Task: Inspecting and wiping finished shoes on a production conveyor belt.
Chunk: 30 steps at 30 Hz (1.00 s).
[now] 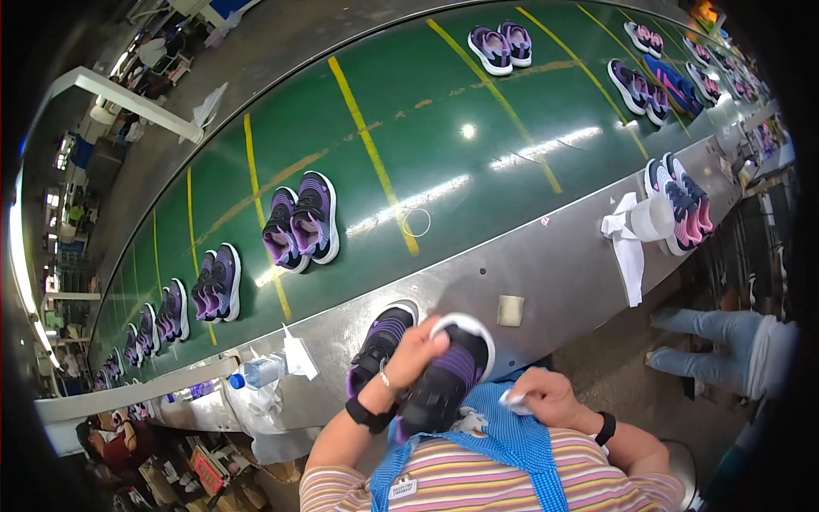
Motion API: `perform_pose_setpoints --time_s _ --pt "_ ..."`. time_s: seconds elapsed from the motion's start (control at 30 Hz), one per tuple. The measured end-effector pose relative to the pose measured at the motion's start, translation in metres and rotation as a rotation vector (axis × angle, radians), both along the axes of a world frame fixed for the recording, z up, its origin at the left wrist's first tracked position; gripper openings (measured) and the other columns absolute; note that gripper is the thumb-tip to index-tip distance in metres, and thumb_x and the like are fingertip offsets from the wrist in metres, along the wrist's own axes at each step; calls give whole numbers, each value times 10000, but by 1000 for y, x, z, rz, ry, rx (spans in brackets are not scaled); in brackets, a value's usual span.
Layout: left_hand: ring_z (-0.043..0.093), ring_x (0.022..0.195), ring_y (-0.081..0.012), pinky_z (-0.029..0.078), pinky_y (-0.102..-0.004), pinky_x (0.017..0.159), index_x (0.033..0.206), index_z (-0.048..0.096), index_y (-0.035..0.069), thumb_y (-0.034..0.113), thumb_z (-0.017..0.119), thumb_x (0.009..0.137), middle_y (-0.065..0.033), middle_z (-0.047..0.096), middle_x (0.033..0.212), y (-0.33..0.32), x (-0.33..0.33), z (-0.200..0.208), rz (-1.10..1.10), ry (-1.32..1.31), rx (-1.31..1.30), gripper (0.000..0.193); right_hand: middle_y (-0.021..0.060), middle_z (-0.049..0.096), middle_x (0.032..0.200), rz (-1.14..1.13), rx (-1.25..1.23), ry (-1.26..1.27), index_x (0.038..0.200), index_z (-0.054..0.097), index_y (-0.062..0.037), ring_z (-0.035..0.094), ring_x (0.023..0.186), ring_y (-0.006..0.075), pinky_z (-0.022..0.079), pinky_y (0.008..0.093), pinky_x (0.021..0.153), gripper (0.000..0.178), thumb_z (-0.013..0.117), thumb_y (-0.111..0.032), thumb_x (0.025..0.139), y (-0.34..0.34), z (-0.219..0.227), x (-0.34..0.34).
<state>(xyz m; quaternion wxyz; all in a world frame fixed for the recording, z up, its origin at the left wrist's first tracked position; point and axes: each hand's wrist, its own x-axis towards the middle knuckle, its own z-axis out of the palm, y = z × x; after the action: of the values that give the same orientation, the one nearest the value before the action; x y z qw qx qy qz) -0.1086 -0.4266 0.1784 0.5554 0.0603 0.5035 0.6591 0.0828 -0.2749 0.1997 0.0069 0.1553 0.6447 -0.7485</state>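
Purple and black, one pair of shoes (223, 283) stands at nine o'clock of the view. One clear bottle (264, 372) lies at eight, and one more purple pair (310, 218) is between nine and ten. One dark shoe (379, 340) rests between six and seven, while one similar shoe (452, 369) is held up between five and six. One pair with white soles (491, 49) is at one o'clock, one beige pad (510, 311) at four, one whitish container (651, 219) near three, and just beside it one navy-and-pink pair (676, 192). Towards both far ends, the pairs are too small for exact counting.

The left hand (414, 357) is closed around the front of the similar shoe, its thumb on the upper. The right hand (548, 398), between four and five, has curled fingers and grips a small white piece (516, 402); I cannot tell its material.

A green belt (299, 111) with yellow stripes (359, 124) goes from eight o'clock to two, and a steel ledge (580, 282) follows its near side. At four, a person in blue jeans (744, 346) is near the ledge.
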Motion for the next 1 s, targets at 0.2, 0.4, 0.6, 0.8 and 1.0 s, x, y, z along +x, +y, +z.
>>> perform_pose_setpoints --time_s 0.2,0.4,0.6,0.8,1.0 --pt "585 829 -262 430 -329 792 900 596 -6 435 561 784 -157 614 827 41 -22 -132 -139 625 -528 458 12 549 689 -360 -278 -211 846 557 -10 481 557 47 393 190 499 81 552 -89 833 3 -24 -21" --pt "422 1013 -361 375 -404 864 1170 388 -29 420 721 591 -219 431 1066 -20 -47 -69 -186 1389 -726 805 28 542 697 -400 -265 -235 868 545 -13 474 528 63 391 198 458 107 555 -115 835 -1 -33 -20" --pt "470 985 -377 411 -407 841 1272 262 17 456 726 548 -238 429 1049 -88 -43 -69 -594 1153 -1029 965 -2 549 716 -245 -313 -207 908 561 -10 482 589 38 393 183 519 124 574 -100 824 -24 -23 -59" --pt "432 1069 -274 338 -342 924 1326 218 -5 327 746 612 -181 415 1117 -126 -34 19 -151 505 -296 948 4 537 789 12 -92 124 913 583 -28 487 684 64 389 195 622 135 601 -38 780 -62 16 -118" --pt "439 1000 -260 342 -324 887 1299 271 40 270 746 599 -157 412 1042 -141 -10 44 -90 664 -171 876 44 554 798 295 111 178 889 566 -18 516 721 105 411 234 649 123 600 -82 790 -100 43 -150"
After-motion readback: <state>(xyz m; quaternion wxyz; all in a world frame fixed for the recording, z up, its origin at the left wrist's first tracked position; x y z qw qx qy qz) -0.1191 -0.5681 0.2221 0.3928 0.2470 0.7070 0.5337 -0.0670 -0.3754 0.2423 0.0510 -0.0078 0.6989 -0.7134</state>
